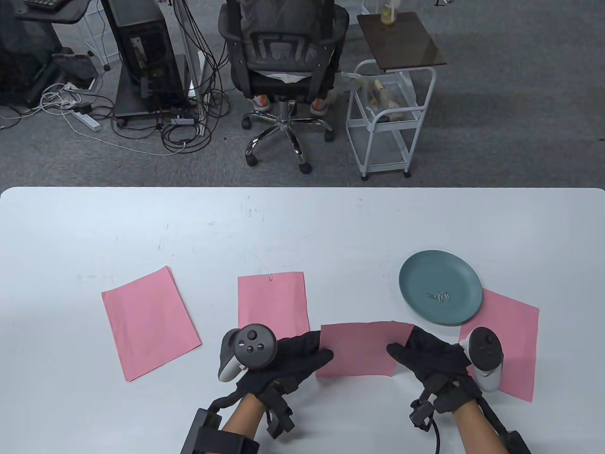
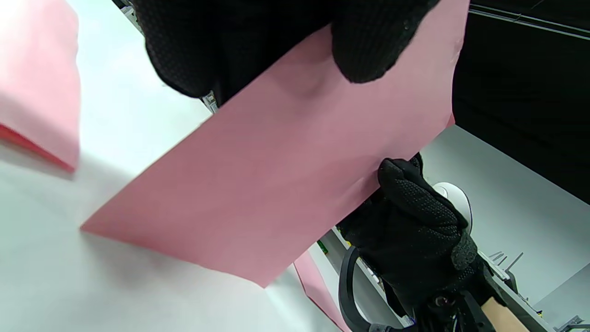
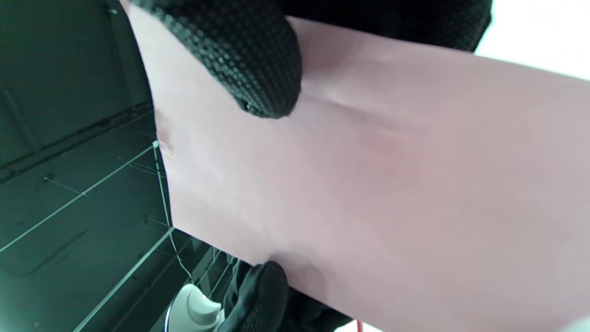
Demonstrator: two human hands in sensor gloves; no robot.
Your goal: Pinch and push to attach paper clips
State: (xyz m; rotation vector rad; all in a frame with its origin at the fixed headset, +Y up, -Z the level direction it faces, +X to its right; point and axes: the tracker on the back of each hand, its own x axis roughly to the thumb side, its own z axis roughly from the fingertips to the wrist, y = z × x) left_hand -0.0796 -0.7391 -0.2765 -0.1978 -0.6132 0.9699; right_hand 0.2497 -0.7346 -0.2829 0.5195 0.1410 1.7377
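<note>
Bright, even light; soft shadows; wrist views blurred close-up.

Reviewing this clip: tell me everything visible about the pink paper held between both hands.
The pink rectangular paper sheet looks thin, matte and plain, with no clip visible on it. The left hand pinches its left edge and the right hand its right edge. Its lower corner meets the white table in the left wrist view.

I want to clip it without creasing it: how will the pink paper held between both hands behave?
Likely floppy: the pink paper is thin, and it dimples under the right hand fingertip in the right wrist view. Probably very light, since the left hand and the right hold it up by its side edges.
</note>
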